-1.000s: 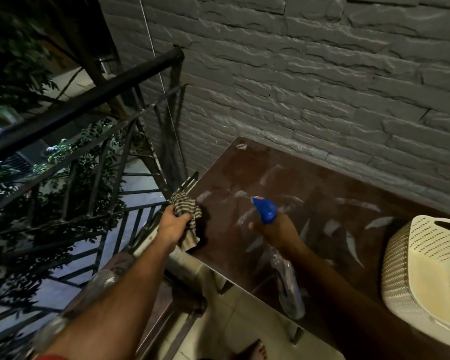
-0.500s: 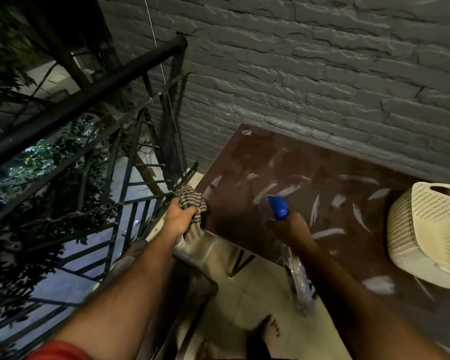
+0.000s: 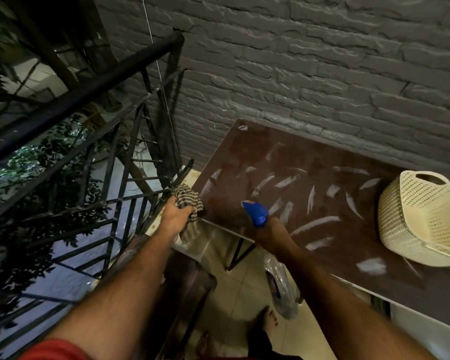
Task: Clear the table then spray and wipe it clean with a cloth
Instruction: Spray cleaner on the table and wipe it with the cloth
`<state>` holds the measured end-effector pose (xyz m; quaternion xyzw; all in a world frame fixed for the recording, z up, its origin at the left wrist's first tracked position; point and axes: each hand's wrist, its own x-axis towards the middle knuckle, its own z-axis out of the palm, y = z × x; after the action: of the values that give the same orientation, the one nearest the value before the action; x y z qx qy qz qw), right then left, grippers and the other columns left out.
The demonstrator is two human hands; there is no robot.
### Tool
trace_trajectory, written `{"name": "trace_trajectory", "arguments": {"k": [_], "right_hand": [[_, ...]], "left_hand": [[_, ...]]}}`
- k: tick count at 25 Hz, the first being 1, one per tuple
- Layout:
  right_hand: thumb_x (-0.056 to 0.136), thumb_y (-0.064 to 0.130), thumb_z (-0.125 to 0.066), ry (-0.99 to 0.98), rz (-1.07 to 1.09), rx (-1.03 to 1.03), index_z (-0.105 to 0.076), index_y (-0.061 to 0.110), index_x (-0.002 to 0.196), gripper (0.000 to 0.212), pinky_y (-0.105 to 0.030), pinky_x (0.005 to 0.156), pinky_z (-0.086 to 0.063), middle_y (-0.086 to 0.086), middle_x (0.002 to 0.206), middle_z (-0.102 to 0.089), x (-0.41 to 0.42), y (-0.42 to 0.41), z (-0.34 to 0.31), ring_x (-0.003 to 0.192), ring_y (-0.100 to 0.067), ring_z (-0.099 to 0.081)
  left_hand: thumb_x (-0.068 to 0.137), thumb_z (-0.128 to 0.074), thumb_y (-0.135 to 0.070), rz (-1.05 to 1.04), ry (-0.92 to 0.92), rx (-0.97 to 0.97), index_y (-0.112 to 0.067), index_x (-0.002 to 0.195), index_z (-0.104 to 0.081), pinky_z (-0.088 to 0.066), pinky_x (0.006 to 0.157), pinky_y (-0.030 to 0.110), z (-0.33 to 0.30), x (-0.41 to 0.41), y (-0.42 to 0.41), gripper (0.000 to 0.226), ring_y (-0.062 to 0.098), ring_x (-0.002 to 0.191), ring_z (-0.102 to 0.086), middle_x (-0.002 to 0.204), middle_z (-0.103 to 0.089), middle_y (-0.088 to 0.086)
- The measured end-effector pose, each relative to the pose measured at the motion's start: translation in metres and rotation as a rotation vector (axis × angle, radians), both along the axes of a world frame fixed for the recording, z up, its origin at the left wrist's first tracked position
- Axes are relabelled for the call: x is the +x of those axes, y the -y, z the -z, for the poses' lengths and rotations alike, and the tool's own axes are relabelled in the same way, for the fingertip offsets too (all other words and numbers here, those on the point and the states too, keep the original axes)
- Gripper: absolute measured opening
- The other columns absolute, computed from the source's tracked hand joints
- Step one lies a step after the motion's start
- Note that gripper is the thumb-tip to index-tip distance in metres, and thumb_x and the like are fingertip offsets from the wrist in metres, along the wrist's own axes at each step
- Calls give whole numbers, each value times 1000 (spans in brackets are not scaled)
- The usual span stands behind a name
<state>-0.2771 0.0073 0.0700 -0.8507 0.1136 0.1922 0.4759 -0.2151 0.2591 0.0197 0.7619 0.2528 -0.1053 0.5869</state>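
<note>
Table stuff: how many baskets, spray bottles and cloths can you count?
Baskets: 1, the cream basket on the table
Spray bottles: 1, the spray bottle in the right hand
Cloths: 1, the striped cloth in the left hand
Total: 3

Home balcony: railing [image 3: 83,87], brick wall [image 3: 309,61]

Head camera, looking steeply down, close over table [image 3: 322,229] corner.

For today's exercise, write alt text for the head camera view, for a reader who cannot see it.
A person's right hand aims a blue-topped spray bottle over a brown table streaked with white marks, while the left hand grips a striped cloth at the table's corner. A cream perforated basket sits on the table by a grey brick wall.
</note>
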Motion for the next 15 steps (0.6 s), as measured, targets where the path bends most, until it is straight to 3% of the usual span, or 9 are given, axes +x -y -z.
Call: {"name": "trace_trajectory", "arguments": {"k": [3,6,10,13,15], "right_hand": [[82,26,-75,65,161,-25,-61,25,88,16,-35,72,-58,-3,84,-69,10,17,-6,75,-19,-67],[77,35,-78,79,386,-33,-59,20,93,30,-47,78,-60,-10,91,-70,27,45,-11,80,-26,-69],[77,37,-78,116,436,-26,-56,23,89,28,-45,76,-60,-8,86,-66,48,75,-23,78,-25,-66],[76,36,-78,202,500,39,-56,27,85,25,-37,70,-56,-2,85,-67,70,97,-36,76,-20,-66],[74,38,-78,244,507,46,-59,23,85,26,-44,76,-59,-8,87,-71,91,114,-40,80,-26,-69]], "left_hand": [[79,-69,-25,-2,2,-3,-18,135,-45,-49,97,46,0,-2,0,61,25,108,-59,122,-60,7],[84,-66,-18,-14,20,-9,-17,134,-45,-48,98,44,-6,2,10,54,23,107,-58,119,-60,5],[84,-66,-12,0,63,17,-14,127,-50,-48,93,37,-10,17,32,47,21,104,-57,114,-59,3],[81,-68,-14,10,73,-3,-17,124,-52,-48,97,42,-14,36,53,46,23,105,-59,116,-61,5],[80,-69,-19,31,77,10,-19,126,-51,-46,100,44,-15,57,68,50,23,108,-58,118,-61,4]]}}
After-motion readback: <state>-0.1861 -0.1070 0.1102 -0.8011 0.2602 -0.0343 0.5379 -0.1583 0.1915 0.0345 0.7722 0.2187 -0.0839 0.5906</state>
